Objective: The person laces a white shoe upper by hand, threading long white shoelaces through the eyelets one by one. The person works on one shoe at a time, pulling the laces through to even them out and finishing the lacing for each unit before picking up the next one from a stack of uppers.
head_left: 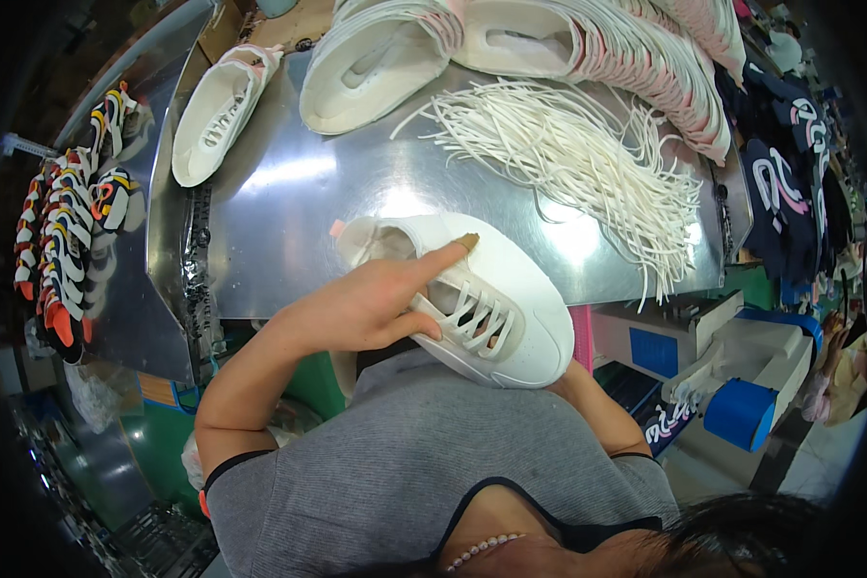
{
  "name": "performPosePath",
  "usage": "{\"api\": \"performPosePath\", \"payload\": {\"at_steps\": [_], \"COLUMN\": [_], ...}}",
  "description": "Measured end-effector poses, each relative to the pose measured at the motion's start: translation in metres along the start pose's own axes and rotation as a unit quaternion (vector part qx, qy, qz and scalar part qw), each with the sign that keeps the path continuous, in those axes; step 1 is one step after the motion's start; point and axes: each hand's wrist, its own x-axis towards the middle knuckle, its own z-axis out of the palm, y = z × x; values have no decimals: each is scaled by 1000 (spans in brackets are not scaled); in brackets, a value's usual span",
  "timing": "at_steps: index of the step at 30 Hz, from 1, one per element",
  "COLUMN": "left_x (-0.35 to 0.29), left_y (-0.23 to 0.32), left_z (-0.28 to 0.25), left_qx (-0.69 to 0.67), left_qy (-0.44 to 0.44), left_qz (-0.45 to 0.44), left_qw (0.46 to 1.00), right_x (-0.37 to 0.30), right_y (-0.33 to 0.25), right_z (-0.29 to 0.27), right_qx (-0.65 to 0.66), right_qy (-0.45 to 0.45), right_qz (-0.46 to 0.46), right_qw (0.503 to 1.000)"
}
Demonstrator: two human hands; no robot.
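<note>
Shoe (525, 265) first: where do you have it?

Up in front of my chest, at the near edge of the worktop (299, 236). It's white and tilted, heel to the upper left, toe to the lower right, with lace crossing its throat in several rows.

And your left grip (371, 301)?

It's closed on the shoe by the collar. One digit, its tip covered in something brown, reaches over to the far side of the opening; another bends in at the near side.

Your right grip (568, 378)?

Mostly hidden behind the toe. I can't tell whether it is spread or pinching; only the part near the wrist shows.

What lies just beyond?

Loose laces (564, 159), a white heap on the worktop, up and to the right. Past them runs a long row of nested uppers (641, 72), white edged with pink. A second nested stack (376, 77) sits to their left, and a single laced upper (223, 116) lies at the far left corner.

Farther out?

Colourful shoes (65, 246) in rows on my left. On my right, a grey machine with blue parts (740, 412), and beyond it dark pieces (788, 183) marked in white and pink.
</note>
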Motion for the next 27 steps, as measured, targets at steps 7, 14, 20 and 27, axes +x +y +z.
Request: {"api": "performPosePath", "payload": {"at_steps": [7,14,20,27], "left_x": [-3,-3,1,9], "left_y": [-6,-6,-10,-23], "left_z": [7,21,22,24], "left_qx": [-15,-59,-57,-37], "left_qy": [-17,-40,-46,-44], "left_qz": [67,31,9,24], "left_qw": [997,997,997,998], "right_x": [-11,-8,-4,-2], "right_y": [19,17,18,18], "right_z": [-16,-16,-20,-21], "right_qx": [-291,-162,-69,-21], "right_qy": [-36,-19,-14,-6], "right_qz": [-148,-151,-143,-143], "right_qw": [944,975,987,989]}}
